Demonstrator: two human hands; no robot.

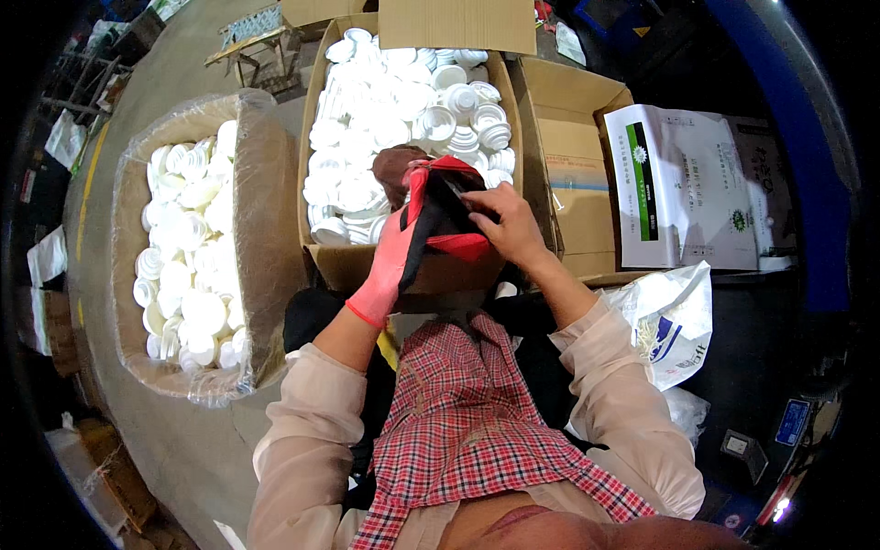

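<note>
My left hand (392, 252) wears a pinkish-red glove with dark parts and is raised in front of the middle box. It is closed on a red and black pouch-like item (458, 245), whose dark mouth gapes toward me. A brown, soft-looking piece (396, 171) sticks out beyond the left hand; whether it is part of the glove I cannot tell. My bare right hand (507, 220) is at the item's right edge, fingers bent against its dark inside. Its fingertips are partly hidden.
A cardboard box (316, 110) full of white round plastic lids (353, 147) stands ahead. To its left is a plastic-lined box (128, 302) of similar lids. An open carton (573, 229), a printed white carton (674, 202) and a white plastic bag (687, 316) are at right.
</note>
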